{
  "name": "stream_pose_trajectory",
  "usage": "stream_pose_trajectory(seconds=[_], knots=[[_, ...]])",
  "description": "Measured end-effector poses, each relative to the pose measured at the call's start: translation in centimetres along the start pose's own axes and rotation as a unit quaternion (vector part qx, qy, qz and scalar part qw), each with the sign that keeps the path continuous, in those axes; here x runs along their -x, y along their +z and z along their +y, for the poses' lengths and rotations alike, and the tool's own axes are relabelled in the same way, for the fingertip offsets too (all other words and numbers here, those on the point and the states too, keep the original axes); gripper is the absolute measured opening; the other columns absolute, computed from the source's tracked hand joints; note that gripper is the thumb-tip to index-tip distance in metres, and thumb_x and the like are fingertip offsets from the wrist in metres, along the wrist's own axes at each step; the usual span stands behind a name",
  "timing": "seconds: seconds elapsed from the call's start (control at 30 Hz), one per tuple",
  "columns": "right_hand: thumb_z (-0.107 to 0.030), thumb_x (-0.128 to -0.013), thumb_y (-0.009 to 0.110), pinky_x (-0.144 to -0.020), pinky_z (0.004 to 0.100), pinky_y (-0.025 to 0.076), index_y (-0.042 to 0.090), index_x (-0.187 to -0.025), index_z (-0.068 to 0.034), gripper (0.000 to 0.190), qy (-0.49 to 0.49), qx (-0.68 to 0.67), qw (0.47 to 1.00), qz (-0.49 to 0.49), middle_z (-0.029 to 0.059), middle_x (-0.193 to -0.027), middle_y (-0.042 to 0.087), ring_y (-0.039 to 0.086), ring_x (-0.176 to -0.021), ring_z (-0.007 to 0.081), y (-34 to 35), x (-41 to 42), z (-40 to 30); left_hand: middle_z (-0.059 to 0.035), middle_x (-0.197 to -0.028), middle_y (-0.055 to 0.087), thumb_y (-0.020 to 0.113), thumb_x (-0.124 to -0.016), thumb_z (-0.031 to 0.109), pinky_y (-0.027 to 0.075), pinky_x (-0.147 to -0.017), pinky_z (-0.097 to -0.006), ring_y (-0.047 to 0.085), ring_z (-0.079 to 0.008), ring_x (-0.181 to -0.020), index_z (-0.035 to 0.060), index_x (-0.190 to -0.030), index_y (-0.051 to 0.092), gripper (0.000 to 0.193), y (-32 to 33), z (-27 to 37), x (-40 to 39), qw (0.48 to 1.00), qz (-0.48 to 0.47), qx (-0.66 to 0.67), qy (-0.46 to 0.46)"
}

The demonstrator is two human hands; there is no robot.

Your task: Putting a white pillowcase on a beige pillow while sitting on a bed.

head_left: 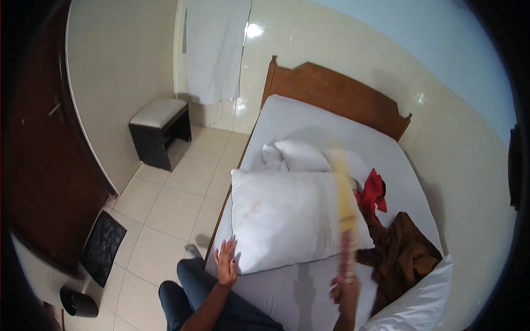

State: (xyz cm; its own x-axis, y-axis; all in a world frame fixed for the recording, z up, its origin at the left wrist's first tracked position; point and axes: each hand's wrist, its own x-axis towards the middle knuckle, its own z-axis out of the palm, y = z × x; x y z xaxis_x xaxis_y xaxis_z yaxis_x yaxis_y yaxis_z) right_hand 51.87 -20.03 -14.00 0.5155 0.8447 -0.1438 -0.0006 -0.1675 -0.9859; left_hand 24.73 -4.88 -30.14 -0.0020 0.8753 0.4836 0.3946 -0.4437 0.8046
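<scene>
A large white pillow (285,211) with brownish stains lies on the white-sheeted bed (281,289) in front of me. My left hand (226,261) rests by the pillow's lower left corner, fingers apart and holding nothing; whether it presses on the pillow cannot be told. In my right hand (346,289) is the handle end of a long yellow stick broom (344,198), blurred by motion, with a purple band on its lower part. The broom reaches across the pillow's right side; contact between them is unclear.
Smaller white pillows (302,156) lie behind the large one. A red cloth (372,192), a brown blanket (405,244) and another white pillow (414,298) are on the right. The wooden headboard (331,93) is against the wall. Left stand a padded stool (159,113) and black bin (78,302).
</scene>
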Motion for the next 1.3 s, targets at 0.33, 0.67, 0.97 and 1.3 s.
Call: stream_pose_trajectory(seconds=[0.33,0.67,0.97,1.3], knots=[[-0.02,-0.081,0.06,-0.05,0.0307,0.047,0.049,-0.102,-0.003,0.029,-0.184,0.46,0.865,0.072,0.011,-0.07,0.057,0.056,-0.057,0.0226,6.2,-2.1,6.0,-0.0077,-0.142,0.037,0.027,-0.094,0.038,0.004,-0.108,-0.0488,0.023,-0.0282,-0.136,0.0077,-0.131,0.044,0.051,-0.7,0.3,0.0,0.999,-0.035,-0.014,0.001],[-0.043,-0.085,0.06,-0.043,0.0256,0.044,0.038,-0.11,0.002,0.056,-0.443,-0.252,0.83,0.225,0.0101,-0.069,0.052,0.054,-0.057,0.0177,8.8,-2.1,-0.9,-0.0052,-0.141,0.039,0.03,-0.093,0.038,0.005,-0.108,-0.0492,0.023,-0.0267,-0.136,0.0089,-0.131,0.044,0.05,-0.7,-0.1,0.1,0.999,-0.028,-0.015,-0.01],[-0.025,-0.081,0.064,-0.044,0.0261,0.043,0.051,-0.1,0.002,0.035,-0.122,0.065,0.982,-0.131,0.0035,-0.068,0.057,0.052,-0.049,0.0109,5.3,0.8,-3.4,-0.0049,-0.143,0.035,0.044,-0.087,0.03,0.003,-0.108,-0.0493,0.02,-0.0264,-0.137,0.0121,-0.134,0.04,0.051,-0.9,-0.2,0.1,0.999,-0.038,0.009,0.002],[-0.017,-0.082,0.064,-0.046,0.0261,0.043,0.054,-0.097,-0.002,0.023,-0.136,0.188,0.969,-0.09,0.0022,-0.07,0.054,0.05,-0.052,0.0094,11.7,1.1,4.7,-0.0071,-0.146,0.031,0.033,-0.091,0.044,0.003,-0.107,-0.0505,0.017,-0.0292,-0.138,0.0097,-0.139,0.033,0.059,-0.4,-1.1,0.3,0.999,-0.023,-0.026,0.002]])
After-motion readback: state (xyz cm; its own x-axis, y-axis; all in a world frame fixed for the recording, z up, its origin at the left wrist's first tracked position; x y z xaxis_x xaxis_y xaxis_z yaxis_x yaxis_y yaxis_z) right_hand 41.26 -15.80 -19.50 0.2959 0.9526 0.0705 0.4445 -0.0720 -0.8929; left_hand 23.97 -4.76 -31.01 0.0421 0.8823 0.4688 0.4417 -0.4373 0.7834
